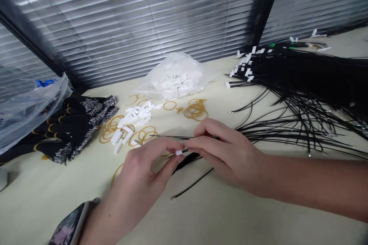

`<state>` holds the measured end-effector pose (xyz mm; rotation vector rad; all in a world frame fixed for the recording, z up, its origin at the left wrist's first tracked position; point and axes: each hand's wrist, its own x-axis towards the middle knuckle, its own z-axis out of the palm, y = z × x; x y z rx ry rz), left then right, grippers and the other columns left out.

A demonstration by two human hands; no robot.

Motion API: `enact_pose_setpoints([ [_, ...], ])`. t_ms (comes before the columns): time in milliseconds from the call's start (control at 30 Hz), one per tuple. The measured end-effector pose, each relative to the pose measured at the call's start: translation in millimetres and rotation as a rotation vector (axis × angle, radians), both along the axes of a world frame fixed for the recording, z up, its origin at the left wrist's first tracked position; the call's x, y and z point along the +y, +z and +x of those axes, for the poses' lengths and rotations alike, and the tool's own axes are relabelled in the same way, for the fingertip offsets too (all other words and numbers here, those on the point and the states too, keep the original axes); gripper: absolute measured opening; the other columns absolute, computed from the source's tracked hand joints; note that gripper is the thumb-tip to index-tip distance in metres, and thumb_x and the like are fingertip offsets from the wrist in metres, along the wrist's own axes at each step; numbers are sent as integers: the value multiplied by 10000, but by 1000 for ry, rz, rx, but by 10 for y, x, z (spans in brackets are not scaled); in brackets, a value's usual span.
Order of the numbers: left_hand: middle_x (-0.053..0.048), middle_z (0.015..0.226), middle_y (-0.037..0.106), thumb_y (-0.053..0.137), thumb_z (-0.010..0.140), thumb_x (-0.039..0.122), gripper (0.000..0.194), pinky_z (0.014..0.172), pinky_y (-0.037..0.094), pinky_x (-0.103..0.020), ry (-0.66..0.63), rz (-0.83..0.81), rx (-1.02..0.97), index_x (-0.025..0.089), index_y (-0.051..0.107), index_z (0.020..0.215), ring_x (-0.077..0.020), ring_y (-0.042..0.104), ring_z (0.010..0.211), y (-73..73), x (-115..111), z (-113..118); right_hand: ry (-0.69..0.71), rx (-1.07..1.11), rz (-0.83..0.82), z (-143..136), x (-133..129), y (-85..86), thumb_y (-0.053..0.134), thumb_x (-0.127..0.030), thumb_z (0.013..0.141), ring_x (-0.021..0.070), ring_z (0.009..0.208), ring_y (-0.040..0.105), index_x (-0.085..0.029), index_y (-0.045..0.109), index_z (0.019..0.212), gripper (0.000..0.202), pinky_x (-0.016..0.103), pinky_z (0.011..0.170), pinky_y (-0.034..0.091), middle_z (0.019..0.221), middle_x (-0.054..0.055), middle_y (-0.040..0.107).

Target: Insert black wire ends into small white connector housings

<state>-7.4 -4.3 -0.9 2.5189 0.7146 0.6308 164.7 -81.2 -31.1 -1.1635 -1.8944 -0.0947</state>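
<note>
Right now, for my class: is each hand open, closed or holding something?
Left hand: closed, pinching a small white piece.
Right hand: closed in a pinch beside that piece; what it grips, if anything, cannot be told.

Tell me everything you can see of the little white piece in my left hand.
The white piece is small and blocky, apparently plastic. The left hand pinches it between thumb and finger, over the pale table, so only part shows. The right hand's fingertips are close beside it; I can't tell whether they touch it or a wire enters it.
</note>
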Motion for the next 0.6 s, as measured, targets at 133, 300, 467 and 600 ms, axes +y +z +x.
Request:
enact_pose_setpoints([
  [133, 93, 776, 659, 598, 764, 107, 192, 666, 447, -191, -7, -36, -8, 286, 579, 832, -93, 597, 720, -13, -4, 21, 19, -30, 40, 16, 20, -11, 438, -37, 841, 114, 684, 468, -98, 598, 852, 172, 234, 612, 416, 743, 43, 512],
  [300, 96, 779, 642, 583, 778, 112, 178, 678, 443, -180, -17, -131, -10, 286, 571, 808, -85, 587, 743, -16, 1, 29, -1, 27, 30, -5, 29, 7, 466, -64, 852, 94, 664, 470, -121, 559, 764, 140, 205, 615, 406, 699, 12, 510],
  [467, 84, 773, 650, 569, 773, 91, 192, 671, 447, -197, -38, -136, -1, 278, 578, 812, -96, 597, 740, -7, -8, 29, 31, 10, 36, -4, 19, 25, 445, -80, 870, 100, 684, 483, -137, 559, 777, 158, 218, 636, 419, 724, 19, 545],
  [600, 80, 757, 648, 560, 770, 84, 191, 655, 452, -199, -49, -137, -17, 272, 577, 803, -98, 600, 714, 6, -17, 43, 51, 18, 62, -1, 9, 30, 447, -93, 876, 104, 689, 489, -132, 572, 781, 162, 225, 640, 422, 730, 28, 555],
])
